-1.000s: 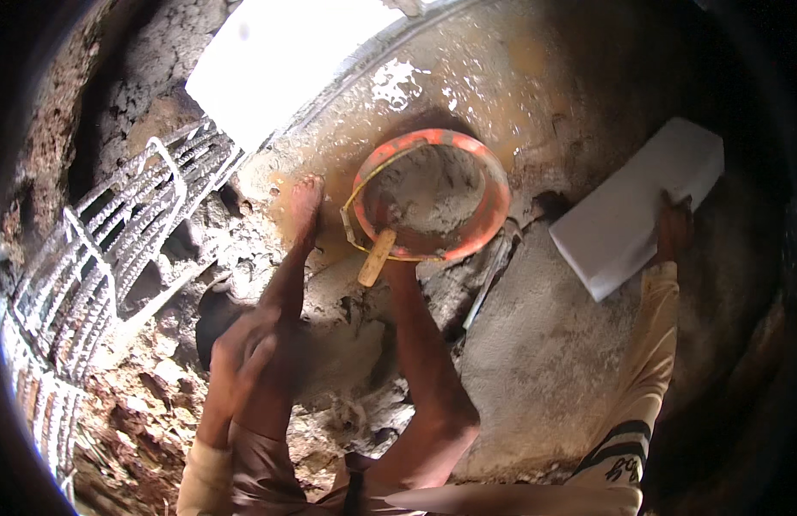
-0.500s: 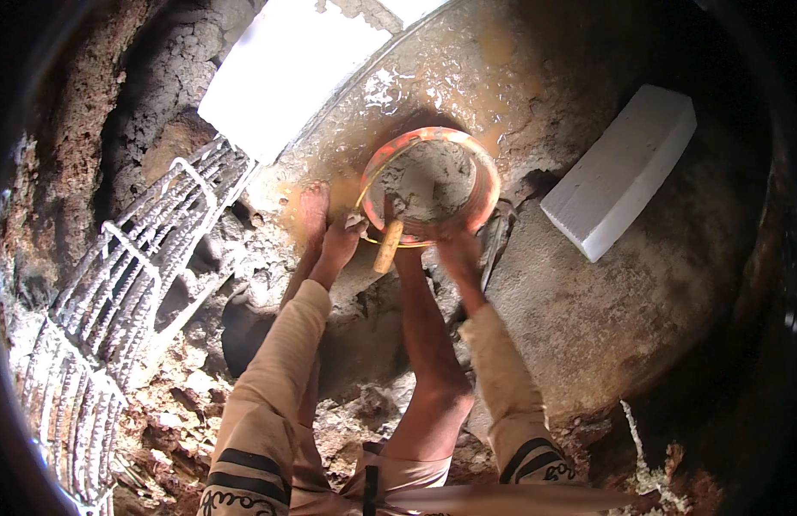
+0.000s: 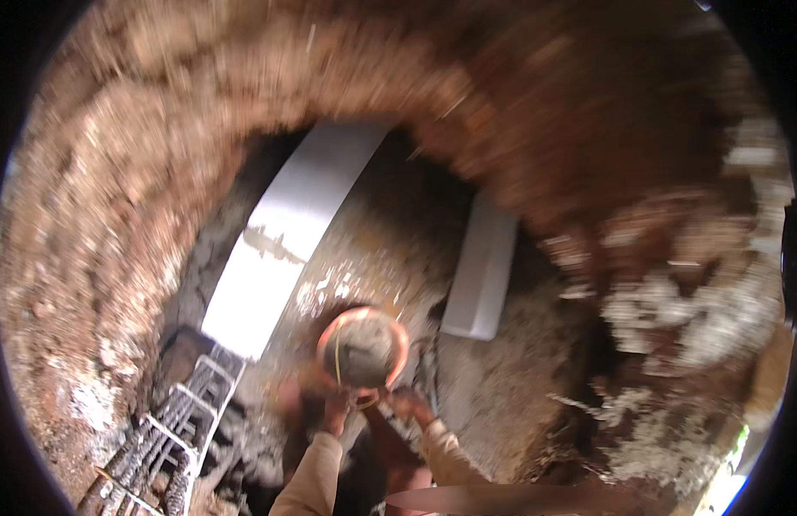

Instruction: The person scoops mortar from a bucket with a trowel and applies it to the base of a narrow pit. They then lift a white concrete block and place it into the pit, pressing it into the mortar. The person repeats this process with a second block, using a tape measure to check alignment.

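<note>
An orange bucket [image 3: 402,344] with grey wet mortar [image 3: 365,344] in it stands on the wet ground in front of me. My left hand [image 3: 336,408] is closed at the bucket's near left rim, where a thin yellow handle [image 3: 338,361] runs down to it. At the near right rim is my right hand [image 3: 403,402]; motion smears its fingers, so their hold does not show. Between the two hands, a short wooden tool handle [image 3: 366,402] leans at the near rim; its other end is hidden.
A rough earth wall [image 3: 106,258] curves round this pit. Tied steel bars [image 3: 170,439] lie at the near left, by a long pale slab [image 3: 304,198]. A pale block [image 3: 482,267] lies on the right, and whitish rubble [image 3: 682,318] sits at the far right.
My view has tilted up and swung, bringing the pit walls in and putting the bucket lower in the picture. Both hands stay at its near rim, the right one now closer to the wooden handle.
</note>
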Action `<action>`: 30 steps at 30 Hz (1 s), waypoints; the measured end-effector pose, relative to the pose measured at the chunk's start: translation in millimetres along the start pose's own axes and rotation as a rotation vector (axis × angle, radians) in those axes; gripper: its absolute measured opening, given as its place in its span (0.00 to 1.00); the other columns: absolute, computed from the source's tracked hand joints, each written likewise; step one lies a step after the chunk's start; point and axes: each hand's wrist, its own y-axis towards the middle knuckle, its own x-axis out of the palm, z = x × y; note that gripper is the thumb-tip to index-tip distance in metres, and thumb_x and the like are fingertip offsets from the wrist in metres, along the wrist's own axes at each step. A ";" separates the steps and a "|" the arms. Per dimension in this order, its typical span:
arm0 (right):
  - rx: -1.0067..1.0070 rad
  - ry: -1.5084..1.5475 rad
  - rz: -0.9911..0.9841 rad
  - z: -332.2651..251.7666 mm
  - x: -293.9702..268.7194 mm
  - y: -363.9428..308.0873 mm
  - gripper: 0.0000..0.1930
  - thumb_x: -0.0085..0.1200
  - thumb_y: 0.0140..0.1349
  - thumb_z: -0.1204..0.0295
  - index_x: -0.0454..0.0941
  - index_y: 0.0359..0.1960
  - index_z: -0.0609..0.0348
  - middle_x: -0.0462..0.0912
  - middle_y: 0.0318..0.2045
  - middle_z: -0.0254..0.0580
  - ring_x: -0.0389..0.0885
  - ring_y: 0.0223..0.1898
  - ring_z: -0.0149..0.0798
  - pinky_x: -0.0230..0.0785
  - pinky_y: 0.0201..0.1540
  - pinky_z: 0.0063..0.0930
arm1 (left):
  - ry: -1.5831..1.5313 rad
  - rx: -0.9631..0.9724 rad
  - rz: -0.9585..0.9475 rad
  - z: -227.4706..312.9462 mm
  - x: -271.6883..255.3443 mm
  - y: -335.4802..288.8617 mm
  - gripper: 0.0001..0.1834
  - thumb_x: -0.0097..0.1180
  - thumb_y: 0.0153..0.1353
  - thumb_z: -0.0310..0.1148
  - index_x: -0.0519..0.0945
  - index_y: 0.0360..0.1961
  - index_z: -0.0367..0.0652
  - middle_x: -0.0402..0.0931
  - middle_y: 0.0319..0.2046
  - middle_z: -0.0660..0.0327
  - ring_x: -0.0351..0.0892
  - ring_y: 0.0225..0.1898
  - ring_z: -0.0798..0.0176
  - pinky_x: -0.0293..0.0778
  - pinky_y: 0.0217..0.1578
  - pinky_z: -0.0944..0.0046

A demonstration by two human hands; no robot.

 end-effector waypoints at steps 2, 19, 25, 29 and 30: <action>-0.009 -0.122 0.255 96.3 -7.5 -43.1 0.34 0.49 0.64 0.37 0.84 0.56 0.50 0.87 0.51 0.49 0.83 0.56 0.52 0.74 0.58 0.48 | 0.018 -0.211 -0.123 32.1 99.7 -1.6 0.16 0.54 0.71 0.49 0.76 0.51 0.52 0.81 0.47 0.65 0.83 0.49 0.64 0.72 0.53 0.53; -0.275 1.750 0.165 45.0 76.5 -285.8 0.26 0.65 0.62 0.59 0.77 0.56 0.63 0.85 0.38 0.39 0.82 0.32 0.30 0.77 0.32 0.28 | -0.142 0.073 -0.208 68.4 139.6 -45.0 0.29 0.47 0.75 0.55 0.72 0.69 0.50 0.66 0.72 0.68 0.62 0.73 0.68 0.59 0.70 0.61; -0.088 1.365 0.474 -6.0 43.5 -322.6 0.17 0.69 0.60 0.68 0.81 0.48 0.60 0.85 0.33 0.39 0.83 0.28 0.32 0.76 0.29 0.30 | 0.076 0.432 -0.226 141.5 198.2 -38.5 0.24 0.46 0.75 0.43 0.74 0.66 0.44 0.73 0.61 0.60 0.67 0.66 0.62 0.61 0.65 0.61; -0.165 1.393 0.517 34.5 43.7 -312.6 0.14 0.68 0.59 0.69 0.81 0.43 0.59 0.81 0.27 0.33 0.78 0.21 0.29 0.70 0.24 0.27 | 0.073 0.412 -0.328 220.4 255.5 -27.0 0.34 0.35 0.77 0.61 0.69 0.69 0.47 0.73 0.49 0.49 0.67 0.66 0.51 0.65 0.61 0.56; -0.095 1.339 0.476 40.7 42.7 -313.1 0.14 0.68 0.58 0.66 0.80 0.42 0.58 0.81 0.26 0.33 0.79 0.22 0.30 0.71 0.24 0.27 | 0.018 0.448 -0.350 231.7 256.8 -17.7 0.33 0.38 0.76 0.61 0.69 0.69 0.49 0.73 0.48 0.49 0.66 0.66 0.50 0.65 0.60 0.54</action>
